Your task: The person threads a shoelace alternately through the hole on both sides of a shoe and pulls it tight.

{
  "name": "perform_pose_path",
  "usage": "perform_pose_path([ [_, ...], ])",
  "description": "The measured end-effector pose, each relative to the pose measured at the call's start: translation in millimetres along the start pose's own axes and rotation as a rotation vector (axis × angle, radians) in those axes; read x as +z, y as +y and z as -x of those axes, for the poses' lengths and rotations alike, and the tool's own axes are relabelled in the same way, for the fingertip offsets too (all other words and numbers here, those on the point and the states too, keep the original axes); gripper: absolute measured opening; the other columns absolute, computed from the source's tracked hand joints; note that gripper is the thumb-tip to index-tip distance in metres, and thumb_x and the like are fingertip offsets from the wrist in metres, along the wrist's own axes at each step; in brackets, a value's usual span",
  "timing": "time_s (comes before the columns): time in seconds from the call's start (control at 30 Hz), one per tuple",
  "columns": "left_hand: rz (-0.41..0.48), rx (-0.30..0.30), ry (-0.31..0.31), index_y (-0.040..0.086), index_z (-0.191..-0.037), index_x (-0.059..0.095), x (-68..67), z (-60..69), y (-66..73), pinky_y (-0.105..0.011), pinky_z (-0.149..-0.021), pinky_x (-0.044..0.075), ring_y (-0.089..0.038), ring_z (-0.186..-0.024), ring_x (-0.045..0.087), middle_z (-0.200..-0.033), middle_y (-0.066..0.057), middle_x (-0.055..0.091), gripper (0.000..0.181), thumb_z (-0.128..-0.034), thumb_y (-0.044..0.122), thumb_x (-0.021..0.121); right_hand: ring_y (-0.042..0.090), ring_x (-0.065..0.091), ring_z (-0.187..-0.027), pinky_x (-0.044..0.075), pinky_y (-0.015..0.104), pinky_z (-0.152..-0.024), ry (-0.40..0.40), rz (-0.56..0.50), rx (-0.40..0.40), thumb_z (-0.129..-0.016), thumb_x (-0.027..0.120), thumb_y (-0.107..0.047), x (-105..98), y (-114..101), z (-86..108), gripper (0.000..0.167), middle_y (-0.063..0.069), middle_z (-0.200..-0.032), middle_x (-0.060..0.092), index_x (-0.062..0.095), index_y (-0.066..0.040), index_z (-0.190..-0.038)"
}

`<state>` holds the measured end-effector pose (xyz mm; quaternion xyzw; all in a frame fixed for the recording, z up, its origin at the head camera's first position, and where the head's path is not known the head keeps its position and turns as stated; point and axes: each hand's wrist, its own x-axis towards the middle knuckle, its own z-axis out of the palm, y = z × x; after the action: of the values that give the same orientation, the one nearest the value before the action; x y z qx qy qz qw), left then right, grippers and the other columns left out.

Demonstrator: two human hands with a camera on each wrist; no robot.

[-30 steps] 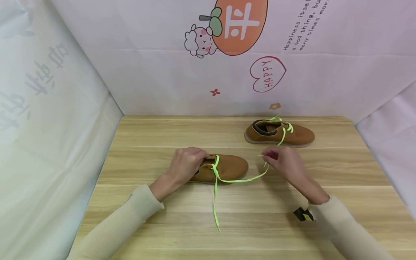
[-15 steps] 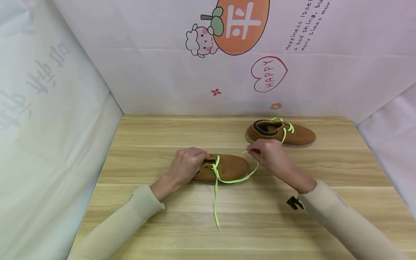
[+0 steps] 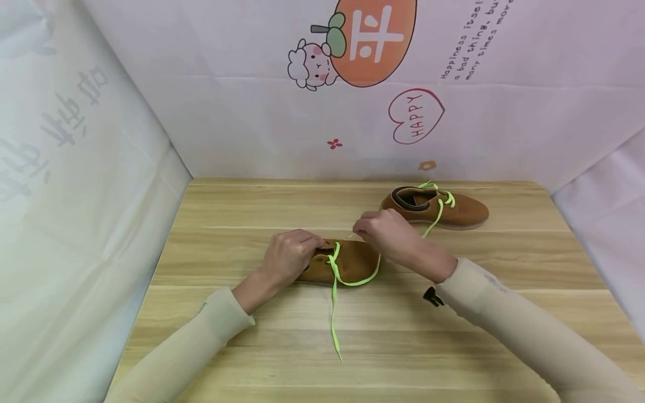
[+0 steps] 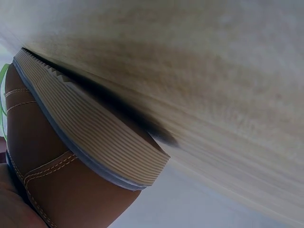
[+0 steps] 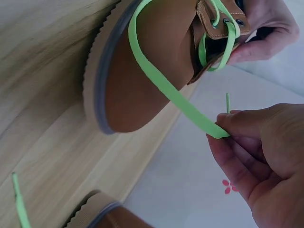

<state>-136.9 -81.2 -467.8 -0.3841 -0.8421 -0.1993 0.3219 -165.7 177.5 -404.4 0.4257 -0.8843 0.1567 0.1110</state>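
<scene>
A brown leather shoe (image 3: pixel 355 262) with a pale ribbed sole lies on the table, toe to the right. My left hand (image 3: pixel 286 257) grips it by the opening; in the right wrist view the left fingers (image 5: pixel 266 47) hold the edge of the eyelet flap. A neon green shoelace (image 3: pixel 333 313) runs through the eyelets, and one end trails toward the front of the table. Beyond the toe, my right hand (image 3: pixel 390 236) pinches the other end. Its tip sticks up above the thumb in the right wrist view, with the lace (image 5: pixel 175 97) curving back over the shoe.
Behind and to the right stands a matching brown shoe (image 3: pixel 468 212), its green lace hanging loose toward the right forearm. The wooden table (image 3: pixel 242 201) meets a printed white cloth wall (image 3: pixel 242 129) at the back. A small black object (image 3: pixel 433 296) hangs by the right cuff.
My right hand has moved left with the lace end, from right of the shoe to just above its toe. The lace's curve has tightened around the toe. The left hand stays put.
</scene>
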Motion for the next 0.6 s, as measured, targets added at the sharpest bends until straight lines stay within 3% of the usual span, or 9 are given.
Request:
perform_pose_path([
  [0.2, -0.005, -0.002, 0.0, 0.007, -0.088, 0.084, -0.1, 1.5, -0.5, -0.031, -0.068, 0.063, -0.019, -0.078, 0.078, -0.087, -0.003, 0.081, 0.02, -0.0833, -0.011, 0.079, 0.017, 0.073, -0.074, 0.06, 0.034, -0.064, -0.039, 0.038, -0.049, -0.095, 0.073, 0.004, 8.1, -5.8, -13.0, 0.014, 0.003, -0.086, 0.075, 0.079, -0.007, -0.089],
  [0.6, 0.005, -0.013, 0.006, 0.008, -0.09, 0.084, 1.5, 3.4, -1.9, -0.031, -0.068, 0.063, -0.018, -0.08, 0.078, -0.088, -0.002, 0.081, 0.018, -0.0831, -0.008, 0.08, 0.016, 0.072, -0.074, 0.059, 0.033, -0.061, -0.034, 0.09, -0.149, -0.092, 0.073, 0.007, 24.5, -14.0, -22.6, 0.017, 0.002, -0.084, 0.073, 0.077, -0.009, -0.086],
])
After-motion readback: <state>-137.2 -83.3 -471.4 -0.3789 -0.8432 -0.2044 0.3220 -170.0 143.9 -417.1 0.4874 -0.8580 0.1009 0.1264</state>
